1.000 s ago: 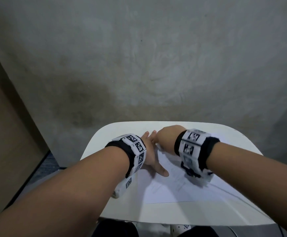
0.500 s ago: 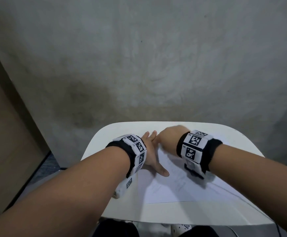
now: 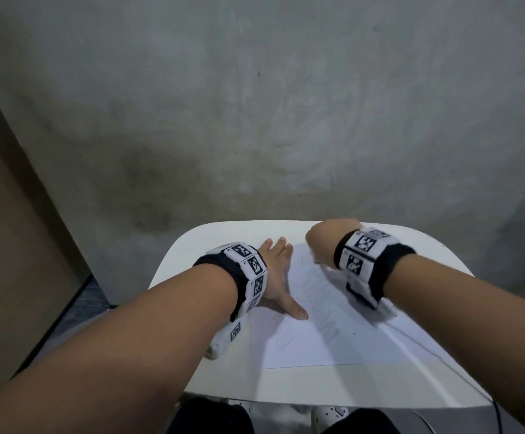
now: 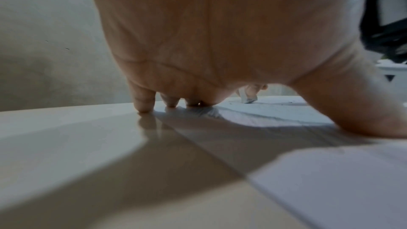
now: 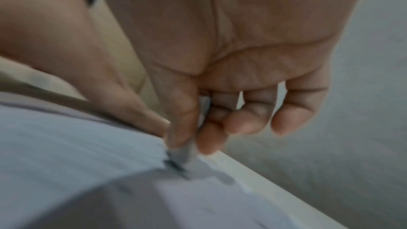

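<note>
Your flat left hand [image 3: 275, 274] pins the white paper sheet [image 3: 317, 346] — rub your right hand's [image 3: 325, 242] pinched small white eraser [image 5: 184, 152] lightly near the rounded white table's [image 3: 198, 245] far edge.

Both forearms bare, reaching forward, converging. Our left forearm [image 3: 123, 333] comes in from low left. The left hand [image 3: 276, 274] lies palm down, fingers [image 4: 143, 100] straight and close together, tips planted, thumb [image 3: 292, 308] splayed wide toward the right. The left wrist view shows the palm arched, only fingertips and thumb bearing down. Our right forearm [image 3: 474, 305] comes in from the right. The right hand [image 3: 325, 241] is knuckles up and blurred. Its thumb and forefinger [image 5: 180, 116] pinch a small grey piece [image 5: 184, 152], tip down. The remaining fingers curl loosely under the palm. The hands are near each other, not touching.
</note>
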Demonstrator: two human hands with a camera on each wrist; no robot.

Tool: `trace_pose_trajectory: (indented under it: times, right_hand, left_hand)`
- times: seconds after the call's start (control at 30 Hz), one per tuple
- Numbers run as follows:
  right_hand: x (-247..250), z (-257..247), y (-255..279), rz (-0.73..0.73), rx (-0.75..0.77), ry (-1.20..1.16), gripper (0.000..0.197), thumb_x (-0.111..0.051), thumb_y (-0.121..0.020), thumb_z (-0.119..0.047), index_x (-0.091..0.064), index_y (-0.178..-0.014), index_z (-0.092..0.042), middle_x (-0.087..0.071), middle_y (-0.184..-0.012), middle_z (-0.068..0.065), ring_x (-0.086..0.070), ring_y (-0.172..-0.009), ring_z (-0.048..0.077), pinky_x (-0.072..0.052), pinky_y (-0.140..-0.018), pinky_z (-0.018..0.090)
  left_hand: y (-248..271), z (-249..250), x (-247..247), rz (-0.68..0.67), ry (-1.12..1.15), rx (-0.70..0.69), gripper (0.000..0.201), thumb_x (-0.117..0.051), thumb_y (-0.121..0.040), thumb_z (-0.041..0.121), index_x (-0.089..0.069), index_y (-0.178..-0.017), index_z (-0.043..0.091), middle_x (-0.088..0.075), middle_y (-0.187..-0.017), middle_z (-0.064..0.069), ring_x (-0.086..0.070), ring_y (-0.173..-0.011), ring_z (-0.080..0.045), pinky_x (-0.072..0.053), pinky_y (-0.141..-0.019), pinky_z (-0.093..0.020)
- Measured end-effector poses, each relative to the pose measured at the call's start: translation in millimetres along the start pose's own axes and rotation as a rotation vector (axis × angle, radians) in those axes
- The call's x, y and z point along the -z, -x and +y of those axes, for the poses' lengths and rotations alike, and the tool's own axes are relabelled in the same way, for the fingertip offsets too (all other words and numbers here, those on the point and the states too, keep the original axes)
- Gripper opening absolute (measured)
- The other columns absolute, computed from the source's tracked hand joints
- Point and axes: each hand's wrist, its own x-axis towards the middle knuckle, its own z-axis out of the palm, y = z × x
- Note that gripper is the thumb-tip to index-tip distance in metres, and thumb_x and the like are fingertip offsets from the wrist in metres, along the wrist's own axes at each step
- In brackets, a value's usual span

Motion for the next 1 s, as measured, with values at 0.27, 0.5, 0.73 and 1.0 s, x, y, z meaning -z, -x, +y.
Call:
trace_pose_trajectory:
  times: [0.27, 0.5, 0.73, 1.0]
  right_hand:
    - [0, 5, 1, -0.031, -0.012, -0.051, 0.015, -0.05, -0.089, -0.017, -0.062, -0.095, -0.012, -0.064, -0.094, 0.002, -0.062, -0.089, 0.026, -0.047, -0.074, 0.031]
    - [2, 11, 3, -0.036, -0.003, -0.111, 0.007, -0.057, -0.086, -0.019, -0.06, -0.083, -0.014, -0.066, -0.096, 0.005, -0.062, -0.083, 0.027, -0.05, -0.072, 0.03]
    - [0, 4, 6, -0.073, 0.034, -0.119, 0.025, -0.056, -0.089, -0.023, -0.064, -0.11, -0.011, -0.067, -0.112, 0.006, -0.064, -0.1, 0.027, -0.05, -0.082, 0.032]
    - [2, 1, 6, -0.12, 0.035, -0.117, 0.024, -0.057, -0.089, -0.023, -0.064, -0.108, -0.011, -0.066, -0.109, 0.005, -0.063, -0.096, 0.026, -0.05, -0.083, 0.033]
  left_hand:
    - [-2, -2, -1, -0.01, 0.003, 0.001, 0.136, -0.066, -0.065, 0.078, 0.018, -0.152, 0.017, 0.023, -0.16, -0.001, 0.017, -0.148, -0.023, -0.001, -0.118, -0.044]
    - [-3, -4, -2, -0.018, -0.011, 0.005, 0.137, -0.064, -0.064, 0.08, 0.019, -0.152, 0.017, 0.024, -0.159, 0.0, 0.018, -0.148, -0.022, -0.001, -0.118, -0.044]
    - [-5, -4, -2, -0.018, -0.001, 0.008, 0.137, -0.065, -0.064, 0.079, 0.019, -0.152, 0.018, 0.024, -0.16, 0.0, 0.018, -0.148, -0.022, -0.001, -0.118, -0.045]
    - [-2, -2, -1, -0.01, -0.006, 0.0, 0.134, -0.065, -0.067, 0.077, 0.019, -0.152, 0.017, 0.023, -0.16, -0.001, 0.019, -0.148, -0.023, 0.001, -0.118, -0.043]
